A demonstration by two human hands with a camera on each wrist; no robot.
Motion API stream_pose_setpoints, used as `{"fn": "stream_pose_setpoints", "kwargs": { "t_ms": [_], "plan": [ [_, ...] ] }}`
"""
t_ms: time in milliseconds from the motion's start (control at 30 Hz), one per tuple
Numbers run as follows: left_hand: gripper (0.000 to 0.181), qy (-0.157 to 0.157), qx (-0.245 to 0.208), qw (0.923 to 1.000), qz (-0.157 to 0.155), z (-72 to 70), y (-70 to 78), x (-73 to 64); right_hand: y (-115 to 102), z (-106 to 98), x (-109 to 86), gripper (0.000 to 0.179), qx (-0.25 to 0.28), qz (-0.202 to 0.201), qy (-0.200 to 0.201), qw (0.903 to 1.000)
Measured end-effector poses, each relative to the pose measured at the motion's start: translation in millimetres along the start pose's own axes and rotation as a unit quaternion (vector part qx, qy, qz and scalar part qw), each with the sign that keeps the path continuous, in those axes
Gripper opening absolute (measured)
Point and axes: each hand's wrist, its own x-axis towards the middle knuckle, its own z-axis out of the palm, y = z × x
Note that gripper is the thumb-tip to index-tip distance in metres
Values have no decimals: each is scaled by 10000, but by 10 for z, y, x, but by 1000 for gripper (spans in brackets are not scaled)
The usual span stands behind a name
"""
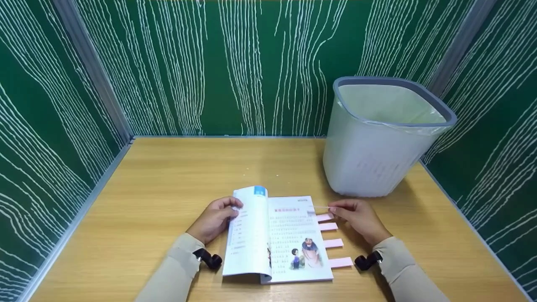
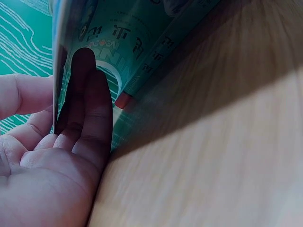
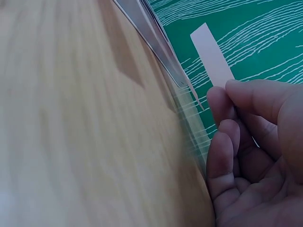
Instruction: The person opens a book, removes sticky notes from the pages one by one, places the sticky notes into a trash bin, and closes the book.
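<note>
An open book [image 1: 293, 235] lies on the table, with printed text and a drawing of two figures on its right page. My left hand [image 1: 214, 219] grips the raised left pages, thumb on the inner face and fingers behind, against the green back cover [image 2: 128, 33] in the left wrist view. Beside the book's upper right edge, my right hand [image 1: 361, 219] pinches a thin pale pink paper strip [image 3: 212, 56] between thumb and forefinger. The strip's free end reaches toward the right page. Several pink paper tabs [image 1: 333, 243] stick out along the book's right edge.
A grey-white wastebasket [image 1: 373, 155] with a dark rim and a clear liner stands at the back right of the wooden table [image 1: 176, 172]. Green panels [image 1: 168, 71] with white wavy lines enclose the back and sides. Small white specks [image 1: 277, 175] lie behind the book.
</note>
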Motion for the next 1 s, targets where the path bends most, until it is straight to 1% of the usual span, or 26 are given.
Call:
{"fn": "stream_pose_setpoints", "kwargs": {
  "t_ms": [233, 467, 767, 1000],
  "plan": [
    [21, -71, -24, 10000, 55, 3, 11, 2, 9, 9, -1, 33, 125, -36, 55, 9999],
    [20, -52, -12, 10000, 50, 1, 5, 0, -9, -1, -6, 34, 166, 89, 56, 9998],
    [20, -17, -30, 10000, 56, 0, 9, -18, -30, -9, 12, 34, 76, 137, 82, 9998],
    [20, -49, 15, 10000, -49, 17, 25, -23, 21, -11, 10, 34, 354, -80, 146, 9992]
  ]
}}
